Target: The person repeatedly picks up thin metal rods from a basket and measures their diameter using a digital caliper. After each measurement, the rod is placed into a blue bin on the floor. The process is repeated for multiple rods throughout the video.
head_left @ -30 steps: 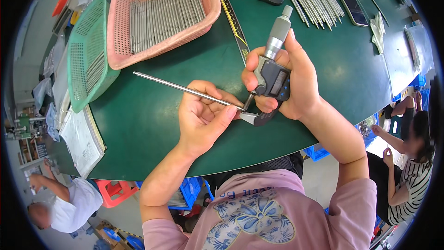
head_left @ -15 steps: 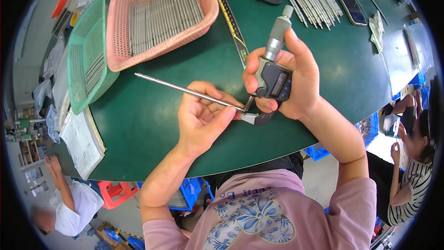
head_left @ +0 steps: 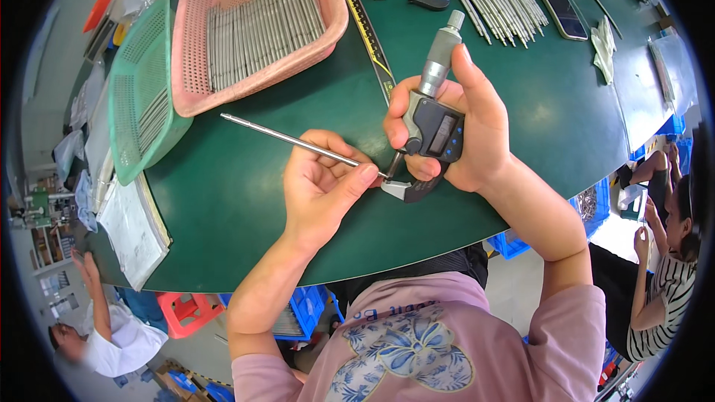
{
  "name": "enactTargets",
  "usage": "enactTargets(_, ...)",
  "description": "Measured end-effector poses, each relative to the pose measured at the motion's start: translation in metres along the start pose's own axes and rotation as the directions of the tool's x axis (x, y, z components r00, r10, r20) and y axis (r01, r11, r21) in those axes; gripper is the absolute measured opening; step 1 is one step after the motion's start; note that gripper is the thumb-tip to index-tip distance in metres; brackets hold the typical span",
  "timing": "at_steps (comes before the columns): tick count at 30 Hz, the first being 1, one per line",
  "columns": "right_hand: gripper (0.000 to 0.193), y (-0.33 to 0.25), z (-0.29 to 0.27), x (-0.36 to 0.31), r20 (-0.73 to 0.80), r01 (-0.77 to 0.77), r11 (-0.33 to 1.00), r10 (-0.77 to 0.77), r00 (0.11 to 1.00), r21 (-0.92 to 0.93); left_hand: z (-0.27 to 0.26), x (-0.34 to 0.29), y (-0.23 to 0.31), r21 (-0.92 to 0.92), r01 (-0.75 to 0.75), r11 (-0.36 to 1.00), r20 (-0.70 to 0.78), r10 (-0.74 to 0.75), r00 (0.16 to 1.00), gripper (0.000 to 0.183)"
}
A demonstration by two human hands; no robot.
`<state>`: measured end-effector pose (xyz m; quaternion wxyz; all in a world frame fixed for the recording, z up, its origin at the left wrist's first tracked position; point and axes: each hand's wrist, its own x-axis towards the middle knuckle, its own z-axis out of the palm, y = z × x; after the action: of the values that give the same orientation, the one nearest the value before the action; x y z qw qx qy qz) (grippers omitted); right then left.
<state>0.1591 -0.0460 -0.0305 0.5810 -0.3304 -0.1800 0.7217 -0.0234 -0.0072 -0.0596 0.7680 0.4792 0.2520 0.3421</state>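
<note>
My left hand [head_left: 319, 191] is closed on a thin metal rod [head_left: 279, 135], pinching it between thumb and fingers near its right end. The rod slants down to the right, and its tip sits at the measuring gap of a digital micrometer [head_left: 434, 128]. Wrapped round the micrometer's body is my right hand [head_left: 477, 123], with the thumb raised beside the grey thimble. The display faces up, but its reading is too small to tell. Whether the micrometer's faces touch the rod tip cannot be made out.
A pink basket [head_left: 257, 89] of metal rods stands at the back left, beside a green basket [head_left: 119, 115] with more rods. Behind lie a ruler [head_left: 365, 26], a second micrometer [head_left: 428, 1], loose rods [head_left: 499, 0] and a phone [head_left: 555, 0]. Papers [head_left: 134, 231] lie at the left edge. Two people sit nearby.
Both hands have shifted slightly left, carrying the micrometer and the rod's tip along. The grips look the same.
</note>
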Motion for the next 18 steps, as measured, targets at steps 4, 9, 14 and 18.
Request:
enactTargets(4,0.064,0.0012,0.0002,0.0008,-0.016,-0.011,0.999,0.012,1.000,0.031,-0.0015,-0.0003,0.0004,-0.029,0.002,1.000,0.013,-0.002,1.000,0.030)
enactTargets(9,0.065,0.0004,-0.0046,0.0026,0.016,-0.072,0.986,0.071,0.997,0.149,-0.0016,0.0005,0.0009,-0.056,-0.010,0.998,0.038,0.012,0.999,0.029)
enactTargets(14,0.065,-0.0013,-0.0042,0.0016,0.006,-0.085,0.984,0.085,0.996,0.159,-0.0019,0.0015,0.0009,-0.064,-0.035,0.997,0.065,0.039,0.997,0.028)
enactTargets(18,0.066,-0.0009,-0.0039,0.0010,0.016,-0.083,0.983,0.082,0.997,0.163,-0.0031,0.0022,-0.0003,-0.068,-0.052,0.996,0.108,0.059,0.992,0.028)
